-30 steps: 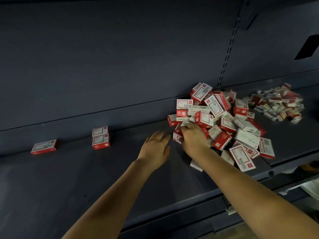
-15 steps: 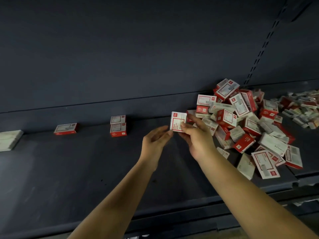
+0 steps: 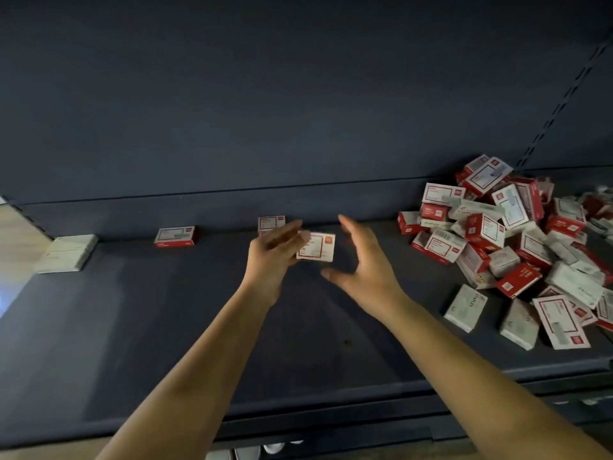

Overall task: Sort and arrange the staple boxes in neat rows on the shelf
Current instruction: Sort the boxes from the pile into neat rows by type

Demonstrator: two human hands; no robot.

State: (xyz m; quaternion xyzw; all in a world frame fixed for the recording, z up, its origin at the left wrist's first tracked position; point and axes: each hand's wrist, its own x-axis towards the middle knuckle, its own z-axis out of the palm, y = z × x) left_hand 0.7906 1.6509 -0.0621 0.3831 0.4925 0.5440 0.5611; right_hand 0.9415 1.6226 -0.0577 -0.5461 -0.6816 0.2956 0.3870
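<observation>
My left hand (image 3: 272, 257) grips one red-and-white staple box (image 3: 318, 247) by its left edge, above the middle of the dark shelf (image 3: 166, 327). Just right of that box, my right hand (image 3: 361, 267) is open with spread fingers and touches nothing. A jumbled pile of staple boxes (image 3: 504, 240) covers the shelf's right side. At the back wall lies a single box (image 3: 175, 236), and a small stack of boxes (image 3: 270, 223) stands partly hidden behind my left hand.
A flat white box (image 3: 68, 253) lies at the shelf's left end. The shelf's front edge (image 3: 331, 413) runs below my forearms. A slotted upright (image 3: 564, 104) rises at the back right. More boxes (image 3: 600, 207) lie at the far right.
The box passed from my right hand to my left hand and moved left, away from the pile. My right hand let go and opened. The view shifted left.
</observation>
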